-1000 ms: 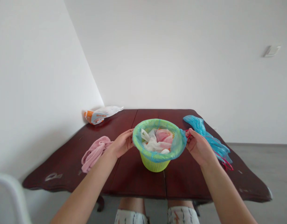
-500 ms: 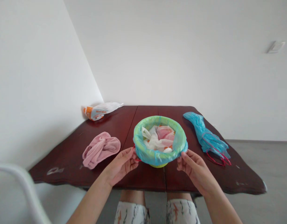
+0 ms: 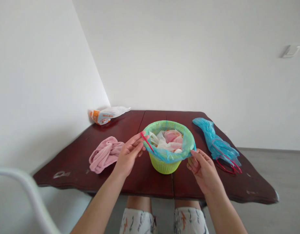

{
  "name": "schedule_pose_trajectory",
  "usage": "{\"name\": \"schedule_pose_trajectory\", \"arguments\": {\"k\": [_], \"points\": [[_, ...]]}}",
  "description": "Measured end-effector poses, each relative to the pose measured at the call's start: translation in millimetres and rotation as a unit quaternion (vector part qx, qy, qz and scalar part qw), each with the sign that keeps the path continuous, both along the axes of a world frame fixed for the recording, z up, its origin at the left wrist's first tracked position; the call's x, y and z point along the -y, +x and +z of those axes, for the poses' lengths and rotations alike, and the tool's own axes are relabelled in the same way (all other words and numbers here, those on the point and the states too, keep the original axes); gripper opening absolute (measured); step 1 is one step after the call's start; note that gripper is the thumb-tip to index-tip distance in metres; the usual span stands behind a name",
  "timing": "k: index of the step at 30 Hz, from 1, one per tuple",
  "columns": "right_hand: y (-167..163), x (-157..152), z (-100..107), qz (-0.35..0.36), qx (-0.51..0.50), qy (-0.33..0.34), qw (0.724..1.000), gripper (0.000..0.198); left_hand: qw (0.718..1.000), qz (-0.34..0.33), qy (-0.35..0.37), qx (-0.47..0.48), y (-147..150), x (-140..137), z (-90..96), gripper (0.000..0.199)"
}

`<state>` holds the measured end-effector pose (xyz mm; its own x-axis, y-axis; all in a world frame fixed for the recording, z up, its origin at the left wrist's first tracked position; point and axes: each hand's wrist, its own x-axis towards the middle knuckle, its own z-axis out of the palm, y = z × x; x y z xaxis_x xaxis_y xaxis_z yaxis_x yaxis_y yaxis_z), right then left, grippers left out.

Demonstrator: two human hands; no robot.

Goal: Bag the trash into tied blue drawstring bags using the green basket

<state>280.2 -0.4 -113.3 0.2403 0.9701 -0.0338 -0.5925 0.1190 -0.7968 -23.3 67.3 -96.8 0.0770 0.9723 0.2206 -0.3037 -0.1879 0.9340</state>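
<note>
A lime-green mesh basket (image 3: 164, 166) stands upright on the dark red table, lined with a thin blue plastic bag (image 3: 168, 157) whose edge folds over the rim. Inside lie crumpled white and pinkish plastic wrappings (image 3: 173, 138) with orange print. At the rim's left side, my left hand (image 3: 131, 151) pinches the bag's edge by its red drawstring (image 3: 147, 142). My right hand (image 3: 202, 167) is closed on the blue bag's edge at the front right of the rim, thumb on top.
A crumpled pink cloth (image 3: 106, 154) lies left of the basket. A second blue bag (image 3: 215, 141) with red drawstrings is on the right. At the back left rests a white and orange plastic package (image 3: 108, 114). A white curved bar (image 3: 25, 191) crosses the lower left.
My left hand has risen, lifting the red drawstring and the bag's edge up to the rim. The front of the bag has moved up, baring more of the basket's side.
</note>
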Motion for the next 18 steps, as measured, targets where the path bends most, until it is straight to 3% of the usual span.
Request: {"name": "schedule_pose_trajectory", "arguments": {"k": [4, 9, 14, 18], "points": [[9, 0, 6, 0.029, -0.012, -0.01, 0.999, 0.059, 0.99, -0.019, 0.074, -0.115, 4, -5, 6.2, 0.072], [20, 3, 9, 0.102, -0.036, -0.042, 0.993, 0.068, 0.97, -0.022, 0.158, -0.182, 4, -4, -0.7, 0.077], [20, 8, 2, 0.056, 0.031, -0.03, 0.997, 0.064, 0.954, -0.013, 0.196, -0.229, 3, -7, -14.0, 0.086], [18, 8, 1, 0.017, 0.076, -0.014, 0.997, 0.057, 0.94, 0.0, 0.205, -0.272, 3, -13, -12.5, 0.103]]}}
